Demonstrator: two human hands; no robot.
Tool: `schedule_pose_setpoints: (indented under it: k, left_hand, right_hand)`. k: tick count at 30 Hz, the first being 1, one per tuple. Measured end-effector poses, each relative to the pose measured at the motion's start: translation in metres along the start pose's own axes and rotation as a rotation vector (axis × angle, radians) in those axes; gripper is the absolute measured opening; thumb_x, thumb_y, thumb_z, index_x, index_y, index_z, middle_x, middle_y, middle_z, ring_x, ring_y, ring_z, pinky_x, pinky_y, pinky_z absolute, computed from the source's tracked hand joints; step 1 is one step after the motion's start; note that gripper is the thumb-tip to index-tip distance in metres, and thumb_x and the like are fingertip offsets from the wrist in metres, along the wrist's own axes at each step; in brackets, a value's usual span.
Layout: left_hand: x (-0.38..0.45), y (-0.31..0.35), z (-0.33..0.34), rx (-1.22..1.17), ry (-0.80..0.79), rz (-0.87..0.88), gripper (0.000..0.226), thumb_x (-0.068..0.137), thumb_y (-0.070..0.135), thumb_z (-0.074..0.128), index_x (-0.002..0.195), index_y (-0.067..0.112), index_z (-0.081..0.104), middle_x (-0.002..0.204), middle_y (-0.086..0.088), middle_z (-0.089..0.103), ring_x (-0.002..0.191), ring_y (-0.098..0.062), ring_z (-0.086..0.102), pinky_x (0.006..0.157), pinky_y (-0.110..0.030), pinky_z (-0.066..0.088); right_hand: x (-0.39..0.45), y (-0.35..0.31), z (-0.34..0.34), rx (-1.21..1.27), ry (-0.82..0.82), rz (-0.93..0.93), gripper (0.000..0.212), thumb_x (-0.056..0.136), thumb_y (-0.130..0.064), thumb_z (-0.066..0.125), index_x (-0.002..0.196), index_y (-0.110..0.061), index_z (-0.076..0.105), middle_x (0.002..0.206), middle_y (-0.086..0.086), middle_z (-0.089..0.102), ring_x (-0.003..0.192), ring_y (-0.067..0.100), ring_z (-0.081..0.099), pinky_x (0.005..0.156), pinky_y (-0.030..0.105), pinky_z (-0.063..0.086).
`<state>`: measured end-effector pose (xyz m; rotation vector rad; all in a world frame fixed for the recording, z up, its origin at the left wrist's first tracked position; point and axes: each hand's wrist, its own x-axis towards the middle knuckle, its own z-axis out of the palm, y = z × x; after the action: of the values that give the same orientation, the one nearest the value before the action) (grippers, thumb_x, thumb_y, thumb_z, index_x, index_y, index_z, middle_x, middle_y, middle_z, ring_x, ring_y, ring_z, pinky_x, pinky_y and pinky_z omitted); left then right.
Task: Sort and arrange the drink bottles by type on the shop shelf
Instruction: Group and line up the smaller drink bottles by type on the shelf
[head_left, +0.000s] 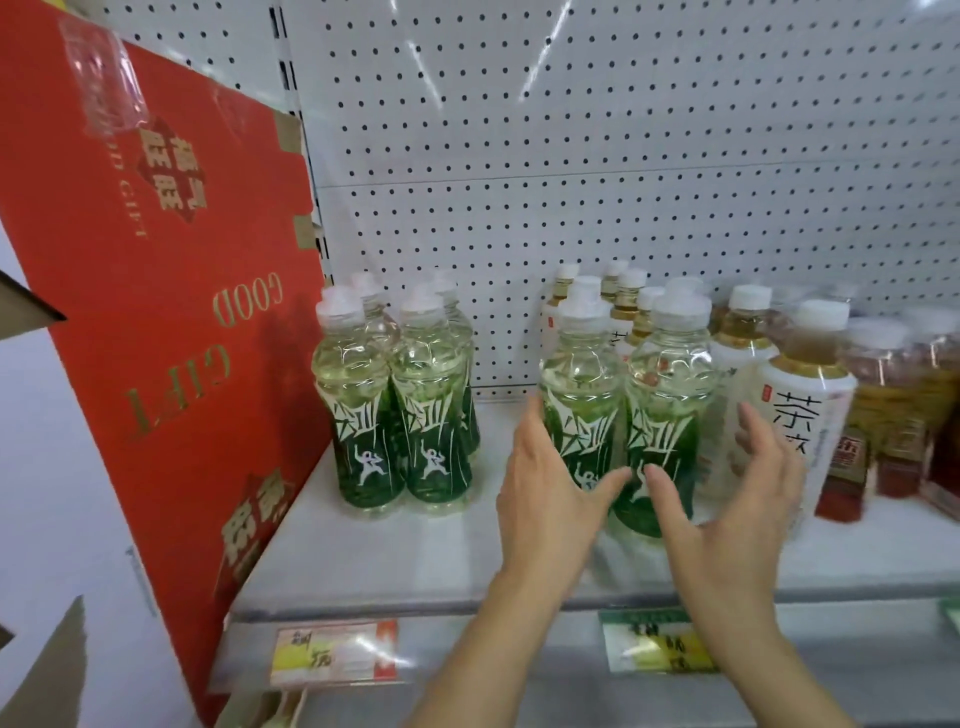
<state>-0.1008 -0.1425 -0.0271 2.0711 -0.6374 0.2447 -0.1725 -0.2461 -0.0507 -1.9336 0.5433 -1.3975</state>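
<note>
- I read the step in hand as gathering the green-label drinks into one block: two green-label bottles (621, 415) stand upright mid-shelf, touching each other, right up against the white-label tea bottles (800, 410) and well apart from the green-label group (395, 410) standing near the red gift box (171, 291).
- My left hand (545, 483) lies against the left flank of the left bottle of the pair, fingers straight and together, thumb reaching across the front of the label. It is a flat press (no curl round the bottle that I can see).
- My right hand (737, 499) is spread wide, fingers relaxed and blurred; its thumb tip is close to the left thumb in front of the right bottle, and its fingers stand off the right side. Whether any finger touches the bottle, I cannot tell.
- The next move, I judge, calls for closing both palms on the pair and sliding it left along the shelf (467, 551) to join the group, keeping both bottles upright and not dragging the tea bottles along.
- The brown drinks (893, 395) at far right stay out of this.
</note>
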Motion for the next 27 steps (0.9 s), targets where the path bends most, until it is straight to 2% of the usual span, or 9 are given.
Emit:
schedule_pose_setpoints:
  k: [3, 8, 11, 14, 16, 18, 21, 24, 27]
  left_hand:
    - [-0.001, -0.003, -0.006, 0.005, 0.039, -0.037, 0.090, 0.082, 0.045, 0.076, 0.151, 0.021, 0.024, 0.150, 0.005, 0.045, 0.133, -0.012, 0.046, 0.106, -0.024, 0.039]
    - [-0.019, -0.021, -0.036, 0.021, 0.127, -0.059, 0.091, 0.082, 0.038, 0.078, 0.153, 0.022, 0.023, 0.148, 0.007, 0.045, 0.124, -0.005, 0.045, 0.105, -0.017, 0.032]
    - [-0.027, -0.042, -0.058, 0.065, 0.213, -0.064, 0.092, 0.079, 0.038, 0.080, 0.153, 0.022, 0.028, 0.146, 0.006, 0.048, 0.128, -0.009, 0.045, 0.102, -0.015, 0.029]
    - [-0.037, -0.063, -0.077, 0.053, 0.289, -0.110, 0.090, 0.076, 0.040, 0.082, 0.150, 0.025, 0.033, 0.142, 0.007, 0.053, 0.125, -0.014, 0.051, 0.102, -0.025, 0.041]
    - [-0.040, -0.075, -0.088, 0.063, 0.354, -0.131, 0.088, 0.075, 0.041, 0.083, 0.148, 0.028, 0.036, 0.137, 0.007, 0.057, 0.121, -0.017, 0.056, 0.100, -0.036, 0.048]
    - [-0.039, -0.087, -0.099, 0.101, 0.418, -0.150, 0.086, 0.076, 0.039, 0.083, 0.148, 0.023, 0.039, 0.137, 0.002, 0.058, 0.123, -0.022, 0.056, 0.102, -0.036, 0.046]
    - [-0.028, -0.100, -0.113, 0.110, 0.432, -0.205, 0.088, 0.079, 0.043, 0.079, 0.151, 0.018, 0.035, 0.148, -0.003, 0.051, 0.134, -0.024, 0.048, 0.111, -0.040, 0.040]
    - [-0.023, -0.106, -0.117, 0.102, 0.401, -0.193, 0.087, 0.080, 0.043, 0.079, 0.152, 0.020, 0.035, 0.150, 0.000, 0.049, 0.136, -0.021, 0.045, 0.112, -0.038, 0.038]
    - [-0.028, -0.111, -0.120, 0.101, 0.392, -0.192, 0.087, 0.081, 0.044, 0.078, 0.153, 0.023, 0.035, 0.152, 0.002, 0.046, 0.139, -0.019, 0.043, 0.114, -0.040, 0.038]
  right_hand:
    - [0.006, 0.007, 0.001, -0.046, -0.094, 0.076, 0.095, 0.073, -0.040, 0.080, 0.149, -0.020, 0.026, 0.147, 0.005, 0.039, 0.135, 0.023, 0.039, 0.110, 0.047, 0.039]
    - [0.019, 0.011, 0.007, -0.192, -0.233, 0.138, 0.081, 0.066, -0.049, 0.081, 0.134, -0.020, 0.047, 0.123, 0.003, 0.063, 0.107, 0.022, 0.061, 0.085, 0.047, 0.055]
    - [0.018, 0.003, 0.007, -0.119, -0.327, 0.160, 0.077, 0.065, -0.039, 0.086, 0.132, -0.021, 0.052, 0.114, -0.002, 0.065, 0.104, 0.023, 0.062, 0.087, 0.047, 0.055]
    - [0.008, -0.012, 0.012, 0.025, -0.474, 0.164, 0.068, 0.062, -0.039, 0.087, 0.121, -0.030, 0.055, 0.107, -0.013, 0.064, 0.098, 0.017, 0.064, 0.086, 0.047, 0.056]
    - [-0.002, -0.024, 0.021, 0.095, -0.565, 0.150, 0.067, 0.062, -0.035, 0.088, 0.120, -0.031, 0.056, 0.105, -0.016, 0.066, 0.096, 0.009, 0.063, 0.087, 0.040, 0.056]
    - [-0.013, -0.037, 0.034, 0.145, -0.636, 0.123, 0.063, 0.063, -0.032, 0.089, 0.117, -0.035, 0.056, 0.103, -0.022, 0.065, 0.094, -0.002, 0.061, 0.086, 0.033, 0.056]
    - [-0.029, -0.052, 0.058, 0.175, -0.700, 0.070, 0.071, 0.061, -0.043, 0.087, 0.124, -0.033, 0.057, 0.108, -0.020, 0.067, 0.097, 0.000, 0.062, 0.086, 0.033, 0.057]
    - [-0.041, -0.066, 0.080, 0.186, -0.705, -0.001, 0.089, 0.055, -0.066, 0.073, 0.134, -0.033, 0.050, 0.119, -0.019, 0.064, 0.106, 0.002, 0.061, 0.090, 0.034, 0.056]
    - [-0.046, -0.069, 0.091, 0.212, -0.707, -0.021, 0.095, 0.056, -0.070, 0.069, 0.139, -0.031, 0.047, 0.126, -0.017, 0.062, 0.113, 0.004, 0.059, 0.095, 0.034, 0.053]
